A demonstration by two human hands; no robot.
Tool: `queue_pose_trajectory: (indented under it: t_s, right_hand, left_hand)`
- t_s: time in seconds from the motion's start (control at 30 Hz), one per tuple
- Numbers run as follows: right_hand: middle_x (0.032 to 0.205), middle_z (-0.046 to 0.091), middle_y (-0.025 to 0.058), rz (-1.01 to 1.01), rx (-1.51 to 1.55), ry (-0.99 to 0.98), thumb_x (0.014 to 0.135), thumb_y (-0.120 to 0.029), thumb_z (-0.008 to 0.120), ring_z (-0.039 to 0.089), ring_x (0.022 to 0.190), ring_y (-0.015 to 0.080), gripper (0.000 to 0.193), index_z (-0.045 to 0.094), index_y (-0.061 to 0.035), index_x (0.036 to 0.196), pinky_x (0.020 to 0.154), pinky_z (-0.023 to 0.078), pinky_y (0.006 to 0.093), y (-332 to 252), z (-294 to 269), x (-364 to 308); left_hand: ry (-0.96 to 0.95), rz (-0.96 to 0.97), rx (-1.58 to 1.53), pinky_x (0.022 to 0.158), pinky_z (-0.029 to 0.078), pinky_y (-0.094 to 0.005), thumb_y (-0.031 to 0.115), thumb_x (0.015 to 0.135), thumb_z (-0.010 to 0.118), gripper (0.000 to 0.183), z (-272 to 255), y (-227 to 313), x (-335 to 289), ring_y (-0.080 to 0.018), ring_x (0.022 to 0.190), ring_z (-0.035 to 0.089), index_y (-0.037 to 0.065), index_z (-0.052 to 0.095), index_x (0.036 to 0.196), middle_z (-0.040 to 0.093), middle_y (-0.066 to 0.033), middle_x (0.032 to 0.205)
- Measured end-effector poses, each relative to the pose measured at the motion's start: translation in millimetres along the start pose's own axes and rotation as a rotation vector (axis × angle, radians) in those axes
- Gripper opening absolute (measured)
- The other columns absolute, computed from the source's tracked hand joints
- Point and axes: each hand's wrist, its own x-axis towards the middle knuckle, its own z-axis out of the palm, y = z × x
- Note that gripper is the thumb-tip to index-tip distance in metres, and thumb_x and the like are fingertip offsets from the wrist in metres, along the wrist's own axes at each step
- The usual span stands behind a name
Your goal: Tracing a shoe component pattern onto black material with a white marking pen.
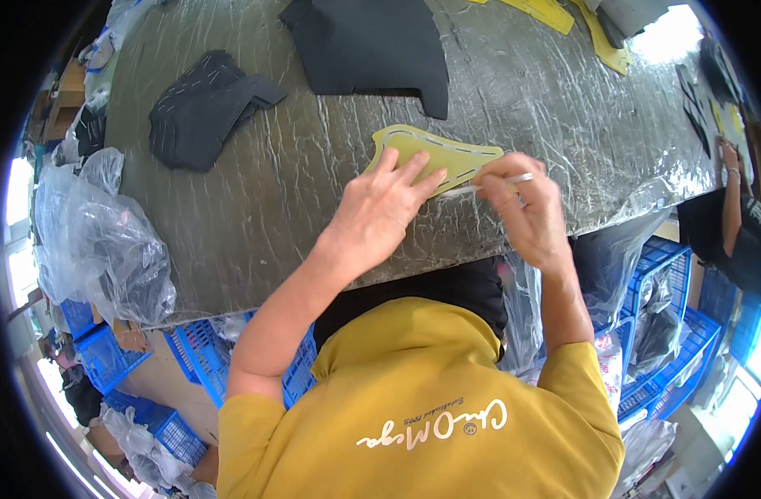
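Note:
A yellow template (423, 148) with rows of narrow slots along its edges lies on the grey work table near its front side. My left hand (379, 204) rests on it with fingers stretched out and apart, their tips pressing its surface. At the template's right end my right hand (526, 208) is closed around a slim white pen (520, 178). The pen's tip end is hidden by my fingers, close to the template's lower edge. Whether anything lies beneath the template I cannot tell.
Dark cut pieces, one (206, 112) with white dashes and a larger one (372, 46), lie farther back on the table (256, 224). More yellow templates (600, 37) are at the far right. Clear plastic (102, 241) hangs over the left edge. Blue crates (667, 358) stand below; another person's arm (732, 200) shows right.

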Motion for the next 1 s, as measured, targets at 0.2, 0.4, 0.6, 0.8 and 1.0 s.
queue_pose_trajectory:
  t_s: [0.2, 0.4, 0.6, 0.8, 1.0]
  right_hand:
    - [0.084, 0.065, 0.0068, -0.163, -0.038, -0.053, 0.094, -0.010, 0.066, 0.064, 0.086, 0.0274, 0.007, 0.068, -0.0056, 0.099, 0.090, 0.043, 0.0405, -0.4, 36.7, 1.0]
    - [0.081, 0.065, 0.0062, -0.177, -0.056, -0.049, 0.093, -0.012, 0.068, 0.063, 0.083, 0.0265, 0.009, 0.067, -0.0077, 0.101, 0.087, 0.042, 0.0407, -4.7, 49.5, 0.8]
    - [0.083, 0.067, 0.0069, -0.210, -0.065, -0.032, 0.093, -0.013, 0.068, 0.064, 0.083, 0.0268, 0.009, 0.067, -0.0085, 0.101, 0.087, 0.043, 0.0417, -3.6, 48.9, 4.1]
    - [0.085, 0.067, 0.0069, -0.194, -0.144, 0.039, 0.094, -0.012, 0.066, 0.064, 0.085, 0.0275, 0.004, 0.066, -0.0081, 0.094, 0.089, 0.044, 0.0413, 8.2, 33.9, 2.1]
    - [0.088, 0.068, 0.0050, -0.152, -0.180, 0.027, 0.100, -0.012, 0.059, 0.065, 0.086, 0.0269, 0.010, 0.065, -0.0058, 0.096, 0.089, 0.043, 0.0399, 8.7, 18.9, 4.0]
  left_hand:
    - [-0.049, 0.037, -0.053, 0.090, 0.059, -0.0387, -0.003, 0.079, 0.066, 0.053, -6.4, -14.0, 5.1, -0.0286, 0.114, 0.057, 0.016, 0.067, 0.129, 0.061, -0.0058, 0.128]
    - [-0.121, 0.025, -0.139, 0.090, 0.059, -0.0395, -0.001, 0.082, 0.067, 0.054, -10.3, -21.3, 8.6, -0.0273, 0.115, 0.055, 0.024, 0.066, 0.130, 0.060, 0.0007, 0.124]
    - [-0.094, 0.007, -0.138, 0.091, 0.058, -0.0406, -0.002, 0.082, 0.067, 0.053, -8.7, -18.1, 6.7, -0.0279, 0.114, 0.056, 0.024, 0.066, 0.129, 0.060, -0.0005, 0.125]
    - [-0.080, 0.039, -0.086, 0.091, 0.059, -0.0395, -0.001, 0.082, 0.068, 0.055, -6.9, -18.8, 6.4, -0.0271, 0.113, 0.056, 0.020, 0.066, 0.133, 0.059, -0.0014, 0.123]
    - [-0.136, -0.009, -0.110, 0.095, 0.057, -0.0418, -0.007, 0.082, 0.062, 0.062, -8.8, -15.6, 6.0, -0.0286, 0.118, 0.054, 0.023, 0.065, 0.136, 0.058, -0.0025, 0.132]
